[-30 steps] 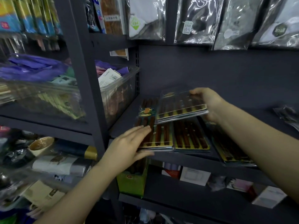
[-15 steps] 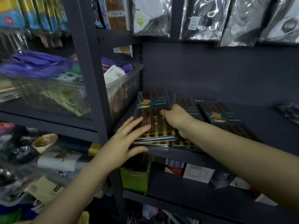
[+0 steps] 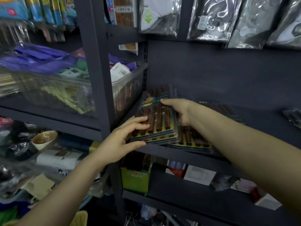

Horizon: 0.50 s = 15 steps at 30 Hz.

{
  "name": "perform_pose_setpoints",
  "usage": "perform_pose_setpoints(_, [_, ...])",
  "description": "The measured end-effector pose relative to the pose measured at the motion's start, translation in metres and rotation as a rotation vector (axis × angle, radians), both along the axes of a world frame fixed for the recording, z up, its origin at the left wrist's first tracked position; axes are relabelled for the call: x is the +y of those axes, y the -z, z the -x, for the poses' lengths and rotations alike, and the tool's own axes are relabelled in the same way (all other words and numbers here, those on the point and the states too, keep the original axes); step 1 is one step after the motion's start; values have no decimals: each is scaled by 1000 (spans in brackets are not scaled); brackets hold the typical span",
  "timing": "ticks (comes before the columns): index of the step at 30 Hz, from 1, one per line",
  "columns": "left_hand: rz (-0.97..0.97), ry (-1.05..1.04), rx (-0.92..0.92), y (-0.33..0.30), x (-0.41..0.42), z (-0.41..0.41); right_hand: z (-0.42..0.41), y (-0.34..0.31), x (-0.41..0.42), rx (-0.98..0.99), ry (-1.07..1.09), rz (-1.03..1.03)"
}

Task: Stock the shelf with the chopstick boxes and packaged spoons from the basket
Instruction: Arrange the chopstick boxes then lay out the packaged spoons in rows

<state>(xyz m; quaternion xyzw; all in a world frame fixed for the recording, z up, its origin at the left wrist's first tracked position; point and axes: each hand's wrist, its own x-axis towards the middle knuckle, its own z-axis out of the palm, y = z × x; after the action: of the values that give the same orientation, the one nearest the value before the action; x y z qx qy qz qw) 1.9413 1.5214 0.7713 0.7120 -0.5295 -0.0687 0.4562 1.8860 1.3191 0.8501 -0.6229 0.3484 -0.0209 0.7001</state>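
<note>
Chopstick boxes (image 3: 154, 123) are stacked at the left end of the dark shelf (image 3: 187, 154), right between both hands, and the top one looks like it's getting squared up on the pile. Left hand (image 3: 118, 142) has its thumb under the front corner of the stack and its fingers curled over the top of the near-left edge, so it's pinching that corner. Right hand (image 3: 179, 111) is on the far right side of the same top box, fingers laid over the top and thumb seemingly down the side, though it's a bit blurry so I can't swear how tight that hold is. Just right of the right hand there's a second stack (image 3: 193, 141) touching the first, and more boxes further back behind the wrist. Handling-wise, these look like flat, stiff clear plastic cases, light, and I'd guess pretty slippery on each other, so a stack could slide if you shove only the top one. Best bet is probably gripping the long edges or opposite corners and keeping it flat. Left of the left hand there's a clear bin (image 3: 127, 88) on the same shelf. No basket or spoons in view.
</note>
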Motion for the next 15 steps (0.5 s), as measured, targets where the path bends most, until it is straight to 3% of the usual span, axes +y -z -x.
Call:
perform_pose_setpoints(3, [-80,-60,-40,-12,0,5,-12,7,6,-128,134,44])
perform_pose_setpoints(7, [-127,-306,-561,-18,-5,19,-28,12,21,-176,192,223])
perform_pose_setpoints(11, [-145,-331,-494,-8,-14,28,-31,13,25,-145,41,287])
perform_pose_setpoints(15, [-176,-378,-492,0,-23,22,-11,16,21,46,-184,587])
